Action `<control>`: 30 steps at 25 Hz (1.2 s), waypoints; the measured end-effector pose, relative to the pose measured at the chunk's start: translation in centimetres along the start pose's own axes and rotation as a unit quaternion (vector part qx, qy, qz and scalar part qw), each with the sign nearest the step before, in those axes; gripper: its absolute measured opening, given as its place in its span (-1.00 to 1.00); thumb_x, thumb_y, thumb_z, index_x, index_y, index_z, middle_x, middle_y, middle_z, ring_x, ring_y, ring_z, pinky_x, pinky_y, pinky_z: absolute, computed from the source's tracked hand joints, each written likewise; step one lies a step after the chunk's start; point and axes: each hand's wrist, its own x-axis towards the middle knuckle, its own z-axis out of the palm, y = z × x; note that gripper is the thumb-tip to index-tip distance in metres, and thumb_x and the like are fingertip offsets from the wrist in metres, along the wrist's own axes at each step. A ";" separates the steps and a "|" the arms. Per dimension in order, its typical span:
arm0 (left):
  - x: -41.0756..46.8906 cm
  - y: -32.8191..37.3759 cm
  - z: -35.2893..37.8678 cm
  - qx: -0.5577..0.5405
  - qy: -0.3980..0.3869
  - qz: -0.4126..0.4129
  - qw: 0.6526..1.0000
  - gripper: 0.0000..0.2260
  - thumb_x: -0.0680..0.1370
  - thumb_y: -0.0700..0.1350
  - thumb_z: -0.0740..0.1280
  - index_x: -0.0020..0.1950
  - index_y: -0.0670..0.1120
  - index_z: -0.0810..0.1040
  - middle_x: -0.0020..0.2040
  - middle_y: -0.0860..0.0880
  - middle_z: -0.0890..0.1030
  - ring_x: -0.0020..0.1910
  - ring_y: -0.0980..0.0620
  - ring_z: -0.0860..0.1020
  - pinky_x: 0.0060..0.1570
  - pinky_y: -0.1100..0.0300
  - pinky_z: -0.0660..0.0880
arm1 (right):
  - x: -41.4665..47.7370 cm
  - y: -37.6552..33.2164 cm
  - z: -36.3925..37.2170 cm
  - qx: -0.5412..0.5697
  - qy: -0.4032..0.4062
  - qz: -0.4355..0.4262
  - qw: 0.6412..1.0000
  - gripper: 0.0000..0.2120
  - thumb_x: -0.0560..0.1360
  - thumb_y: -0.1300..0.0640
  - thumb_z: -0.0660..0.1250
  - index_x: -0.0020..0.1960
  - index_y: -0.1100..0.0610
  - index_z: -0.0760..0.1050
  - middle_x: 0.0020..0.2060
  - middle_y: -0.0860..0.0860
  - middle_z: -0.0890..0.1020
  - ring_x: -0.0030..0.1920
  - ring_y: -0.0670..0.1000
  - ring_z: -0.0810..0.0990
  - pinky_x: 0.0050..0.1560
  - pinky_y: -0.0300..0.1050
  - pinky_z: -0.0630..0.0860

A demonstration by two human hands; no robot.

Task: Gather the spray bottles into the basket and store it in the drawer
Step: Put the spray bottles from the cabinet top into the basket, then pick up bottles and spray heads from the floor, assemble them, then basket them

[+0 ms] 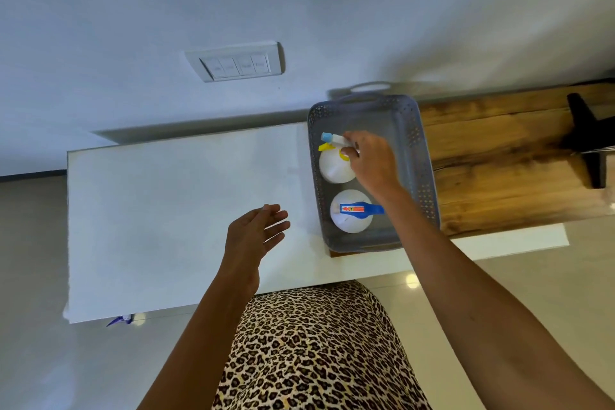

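The right hand (369, 160) reaches down into the basket (417, 156) and its fingers close on the spray head of the far bottle (336, 166), the one with the yellow collar and pale blue nozzle. Holding it by the head lets the bottle go in upright, and it seems to be just settling onto the basket floor; whether it already stands there cannot be told. Nearer the body than that hand, under the forearm, the near bottle (349, 213) with the blue trigger stands upright by itself. The two stand one behind the other along the basket's left wall, close together but apparently not touching, which leaves free floor to the right of the right hand.

The left hand (256, 236) hovers spread and empty above the white top (166, 210), well left of the basket, probably idle or ready to steady it.

The basket straddles the seam between the white top and the wooden top (499, 160), its far handle against the wall (299, 10). To the left of both hands the white surface is bare, giving plenty of room to slide or lift the basket. No drawer shows in this view. By my reading, gathering is nearly done and storing has not begun.
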 end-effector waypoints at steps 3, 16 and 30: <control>0.0 0.0 -0.1 0.007 0.003 -0.005 1.000 -0.82 0.59 -0.12 0.17 -0.05 -0.08 0.56 -0.05 -0.08 0.65 -0.05 0.00 0.63 -0.06 0.18 0.54 | -0.7 0.3 0.1 0.013 0.005 -0.008 1.000 -0.70 0.47 0.22 0.34 0.20 0.20 0.50 0.07 0.18 0.62 0.03 0.20 0.59 0.02 0.08 0.53; -2.3 2.7 -0.4 0.102 -0.098 0.011 0.990 -0.80 0.58 -0.12 0.19 0.09 -0.15 0.54 0.04 -0.13 0.62 0.04 -0.09 0.60 0.10 0.07 0.49 | -9.6 -1.7 -5.5 0.072 0.151 0.069 0.983 -0.73 0.51 0.24 0.29 0.19 0.25 0.50 0.20 0.18 0.58 0.32 0.11 0.45 0.34 0.01 0.38; -10.7 1.3 8.3 0.270 -0.281 0.040 0.920 -0.82 0.58 -0.17 0.16 -0.13 -0.09 0.54 -0.16 -0.06 0.62 -0.18 0.04 0.58 -0.20 0.24 0.53 | -30.4 1.3 -9.2 0.158 0.373 0.283 0.869 -0.83 0.49 0.26 0.28 0.03 0.14 0.59 0.00 0.06 0.68 0.03 0.05 0.62 0.10 -0.07 0.51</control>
